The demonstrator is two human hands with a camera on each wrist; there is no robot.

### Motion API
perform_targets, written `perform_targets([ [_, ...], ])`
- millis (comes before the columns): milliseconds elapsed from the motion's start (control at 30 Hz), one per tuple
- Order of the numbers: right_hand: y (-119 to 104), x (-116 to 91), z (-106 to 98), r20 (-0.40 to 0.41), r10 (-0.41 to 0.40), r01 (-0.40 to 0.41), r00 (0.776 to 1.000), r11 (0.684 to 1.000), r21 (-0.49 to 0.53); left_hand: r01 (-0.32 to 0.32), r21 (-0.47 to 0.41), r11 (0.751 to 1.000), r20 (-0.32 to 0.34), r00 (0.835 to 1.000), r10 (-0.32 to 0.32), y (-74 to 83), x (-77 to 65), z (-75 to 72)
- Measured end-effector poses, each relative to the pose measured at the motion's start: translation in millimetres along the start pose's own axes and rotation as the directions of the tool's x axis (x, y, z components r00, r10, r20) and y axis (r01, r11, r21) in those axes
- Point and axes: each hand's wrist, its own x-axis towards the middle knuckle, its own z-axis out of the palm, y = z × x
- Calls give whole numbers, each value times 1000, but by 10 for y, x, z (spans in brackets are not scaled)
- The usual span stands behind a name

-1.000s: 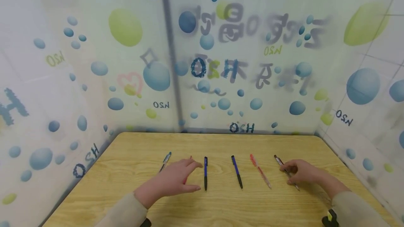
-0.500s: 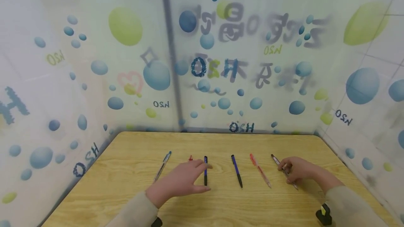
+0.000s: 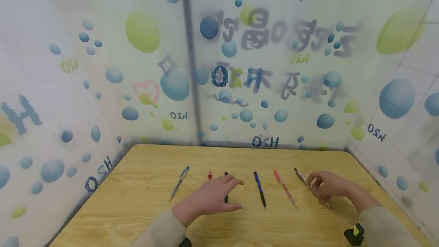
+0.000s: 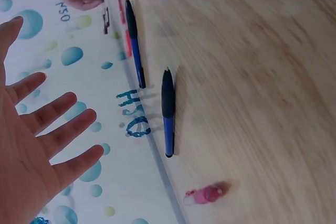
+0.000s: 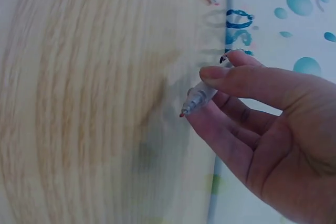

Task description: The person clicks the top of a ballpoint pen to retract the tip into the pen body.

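Note:
In the head view my right hand (image 3: 329,185) pinches a pen with a dark brown end (image 3: 300,175) between thumb and fingers. The right wrist view shows the pen's pale tip end (image 5: 197,99) sticking out past the thumb. My left hand (image 3: 212,198) hovers with spread fingers over the table, holding nothing. Beneath it a blue pen with a black grip (image 4: 168,111) is partly covered in the head view. A red pen (image 3: 210,175) is mostly hidden behind this hand. A second blue-and-black pen (image 3: 260,190) lies just right of its fingertips.
The wooden table (image 3: 144,159) meets a patterned curtain-like wall (image 3: 233,125) at its back edge. A clear pen with a light blue top (image 3: 179,183) lies at the left. Another red pen (image 3: 285,189) lies between the second blue-and-black pen and my right hand.
My left hand has moved right, uncovering the light-blue-topped pen and covering more of the nearer blue-and-black pen. The brown-ended pen has shifted slightly left with my right hand. The head view has tilted slightly.

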Motion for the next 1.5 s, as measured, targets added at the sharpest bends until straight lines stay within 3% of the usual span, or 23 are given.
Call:
perform_targets([
  [233,-89,-35,74,5,-75,74,997,994,78,35,-37,999,-5,999,-35,78,76,-6],
  [533,-243,-131,195,-43,-141,146,989,975,166,1,-15,1000,-21,1000,-1,204,212,-55],
  [767,-496,-118,373,-126,-238,252,963,962,106,-14,-18,1000,-59,998,13,211,295,-77],
  [933,-674,-110,508,-140,-250,264,958,961,87,2,-54,999,-71,997,-6,248,320,-140],
  [1133,-837,-92,640,-147,-260,279,954,952,128,16,-99,995,-89,996,-25,273,356,-184],
  [1500,-1074,-80,803,-169,-339,363,926,920,145,10,-140,990,-167,985,-34,339,407,-287],
])
